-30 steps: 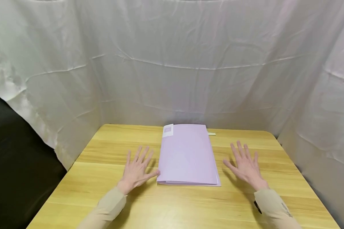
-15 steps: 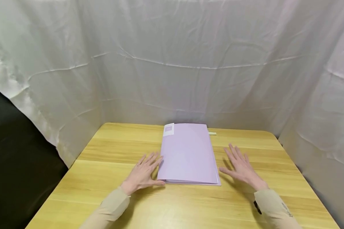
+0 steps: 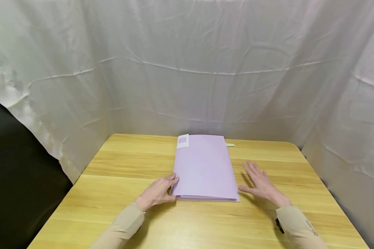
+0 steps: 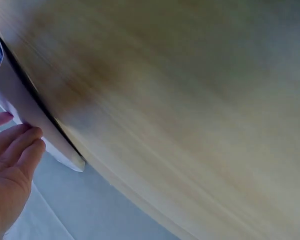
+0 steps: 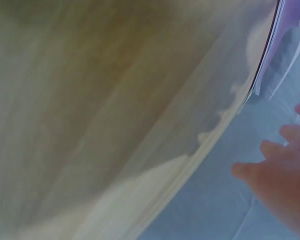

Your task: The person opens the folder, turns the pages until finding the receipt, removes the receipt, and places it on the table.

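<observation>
Now that our left hand has curled inward, it grips the folder on the table by its near left corner, likely steadying it; our right hand hovers alongside, fingers extended.

The head view is looking forward and down from above, taking in the table and both hands. From close by, the tilted wrist views are facing the table's edge, curtain beyond; all three are sharing the purple folder.
</observation>
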